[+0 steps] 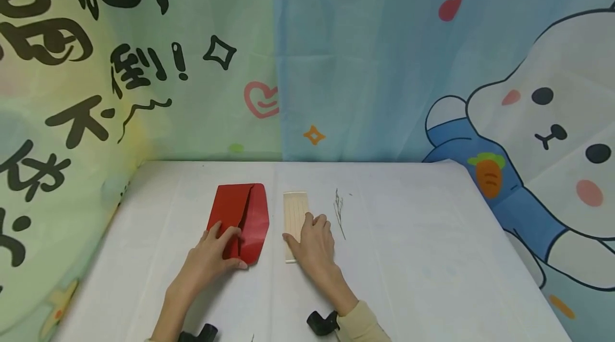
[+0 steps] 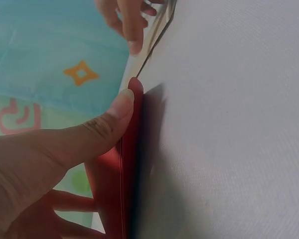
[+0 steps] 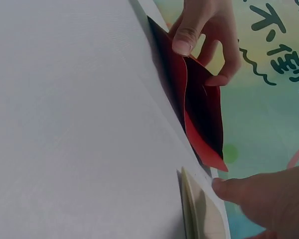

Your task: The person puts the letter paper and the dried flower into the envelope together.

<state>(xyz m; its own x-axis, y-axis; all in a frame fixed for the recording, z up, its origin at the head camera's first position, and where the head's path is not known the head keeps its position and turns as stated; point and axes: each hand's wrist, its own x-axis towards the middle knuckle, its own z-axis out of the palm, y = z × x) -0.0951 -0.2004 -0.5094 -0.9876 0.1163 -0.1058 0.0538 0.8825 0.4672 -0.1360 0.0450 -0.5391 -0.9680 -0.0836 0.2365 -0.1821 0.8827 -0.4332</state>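
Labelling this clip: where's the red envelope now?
In the head view, the red envelope is left of centre on the white table, held by the left hand; the pale ribbed piece, partly hidden by the right hand, lies to its right.

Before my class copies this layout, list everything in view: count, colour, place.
Folded paper envelope: one, red, left of centre
Flat ridged rectangular slab: one, beige, right of envelope
Thin branching stems: count unclear, dark, right of slab
Tiny unclear bits: at least two, dark, bottom centre and beside stems
Smooth-covered table: one, white, beneath these
Printed cloth-like backdrop: at least two panels, yellow-green and blue, around table
Left hand: one, bare, holding envelope
Right hand: one, bare, over slab
Fabric sleeve: one clearly, cream, right side
Wrist devices: two, black, below hands
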